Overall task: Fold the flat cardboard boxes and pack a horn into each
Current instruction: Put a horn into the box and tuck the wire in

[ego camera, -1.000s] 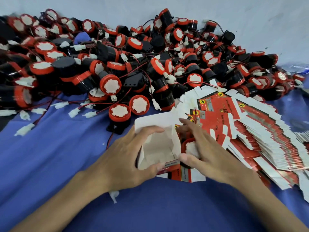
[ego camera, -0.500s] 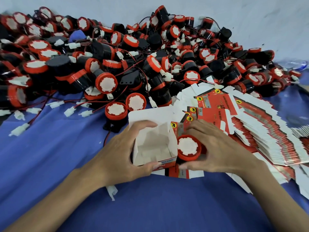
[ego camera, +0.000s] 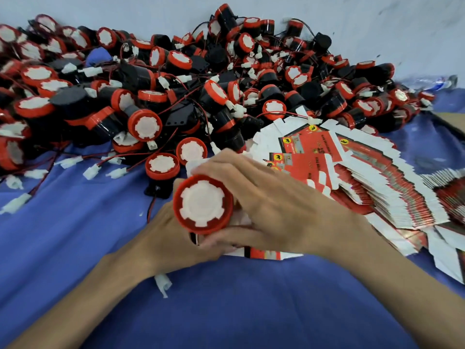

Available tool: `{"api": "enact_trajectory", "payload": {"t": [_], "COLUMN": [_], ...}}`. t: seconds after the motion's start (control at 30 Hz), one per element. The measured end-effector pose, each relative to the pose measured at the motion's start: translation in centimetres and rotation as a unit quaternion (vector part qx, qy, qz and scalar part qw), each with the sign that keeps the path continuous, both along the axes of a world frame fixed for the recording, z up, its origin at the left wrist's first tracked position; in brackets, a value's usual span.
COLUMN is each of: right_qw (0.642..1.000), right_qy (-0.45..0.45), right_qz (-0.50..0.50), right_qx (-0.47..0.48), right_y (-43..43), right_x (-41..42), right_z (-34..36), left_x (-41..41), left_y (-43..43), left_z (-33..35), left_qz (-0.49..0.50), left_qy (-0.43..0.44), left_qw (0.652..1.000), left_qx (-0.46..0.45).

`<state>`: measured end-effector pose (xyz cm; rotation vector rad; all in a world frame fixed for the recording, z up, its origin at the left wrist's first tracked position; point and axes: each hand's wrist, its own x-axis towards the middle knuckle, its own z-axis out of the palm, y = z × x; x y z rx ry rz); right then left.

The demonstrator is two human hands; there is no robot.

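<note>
Blue-clothed tabletop [ego camera: 75,235] fills the lower half of the frame, with a plain white wall [ego camera: 377,26] along the top. A huge pile of horns [ego camera: 176,84], red-capped and black-bodied with red and black wires and white plugs, sprawls across the upper half from the left edge to the right.

Your right hand [ego camera: 284,210] has the horn [ego camera: 202,205] dead centre. Its fingers [ego camera: 226,167] curl over the top and the thumb runs underneath, so it's a proper wrap-around grip. The red cap with its white toothed insert faces straight up at the camera.

Your left hand [ego camera: 166,238] sits just under and behind that horn, holding the box [ego camera: 197,164]. The horn covers nearly all of the box, and only white slivers peek out above and to the right of the cap. The left thumb pokes up at the cap's upper left. The rest of that grip is hidden.

On the right, a fanned stack of flat boxes [ego camera: 377,197] runs towards the right edge, red print up. Two loose horns [ego camera: 162,166] stand just above your hands, and one stray white plug [ego camera: 162,284] lies by your left wrist.
</note>
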<state>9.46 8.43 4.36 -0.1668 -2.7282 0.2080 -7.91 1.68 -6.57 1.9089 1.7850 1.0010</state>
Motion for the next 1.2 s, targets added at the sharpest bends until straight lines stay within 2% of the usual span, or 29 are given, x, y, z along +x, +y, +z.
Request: {"api": "enact_trajectory", "payload": {"t": [0.13, 0.2, 0.3, 0.4, 0.67, 0.93, 1.1, 1.2], "right_qw": [0.995, 0.991, 0.988, 0.988, 0.987, 0.971, 0.945, 0.943], "right_qy": [-0.052, -0.063, -0.067, -0.025, -0.003, 0.123, 0.056, 0.048], "right_qz": [-0.077, -0.091, -0.120, -0.135, -0.151, -0.199, -0.317, -0.321], "right_qx": [0.046, 0.076, 0.069, 0.065, 0.053, 0.040, 0.057, 0.067], "right_y": [0.7, 0.7, 0.4, 0.0, -0.6, -1.1, -1.6, -1.4], "right_x": [0.6, 0.9, 1.3, 1.8, 2.0, 0.8, -0.3, -0.2], "right_z": [-0.7, -1.5, -2.5, -3.3, -3.3, -4.1, -4.6, -4.4], "left_x": [0.4, 0.7, 0.7, 0.6, 0.0, 0.5, 0.9, 0.8], "left_y": [-0.2, -0.1, -0.1, 0.0, 0.3, -0.1, -0.2, -0.2], "left_z": [1.0, 1.3, 1.5, 1.5, 0.9, 1.2, 1.4, 1.3], "left_qz": [0.004, 0.002, -0.010, -0.016, -0.027, -0.033, -0.028, -0.034], "left_qy": [-0.090, -0.105, -0.103, -0.061, -0.049, -0.042, -0.074, -0.093], "left_qw": [0.994, 0.992, 0.989, 0.991, 0.992, 0.991, 0.990, 0.989], "left_qx": [0.065, 0.075, 0.103, 0.120, 0.110, 0.125, 0.117, 0.109]}}
